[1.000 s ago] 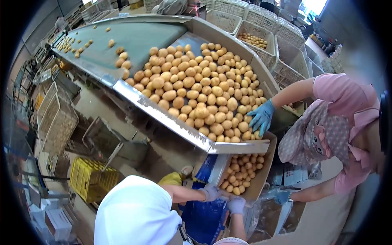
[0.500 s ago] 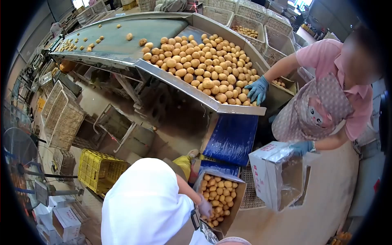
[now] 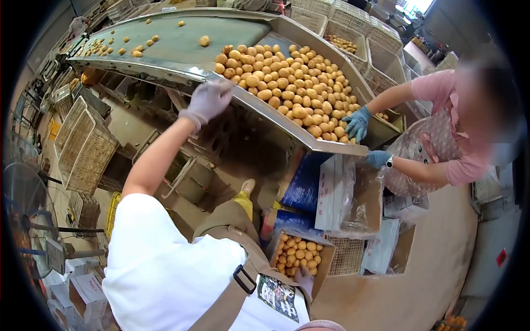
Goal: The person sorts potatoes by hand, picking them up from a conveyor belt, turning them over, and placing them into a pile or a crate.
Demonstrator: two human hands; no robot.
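Observation:
My left hand (image 3: 208,100), in a pale glove, is stretched out at the metal rim (image 3: 251,106) of the sorting table, its fingers loosely bent and nothing visible in them. Beyond that rim lies a big heap of potatoes (image 3: 298,91). Low in the view, my right hand (image 3: 304,279), also gloved, is at the near end of a cardboard box (image 3: 327,265) filled with potatoes (image 3: 298,255). Its fingertips are right by the nearest potatoes; part of the hand is hidden by the shirt, and I cannot tell its grip.
Across from me a person in a pink shirt has one blue-gloved hand (image 3: 358,123) on the heap and the other (image 3: 379,159) at a plastic-lined carton (image 3: 331,193). Another carton (image 3: 381,245) stands beside a wicker basket (image 3: 345,256). A green conveyor belt (image 3: 182,41) carries scattered potatoes.
My left hand has left the potato box and swung up to the table rim. My right hand has come into view. The other person has raised the lined carton toward the table's lip.

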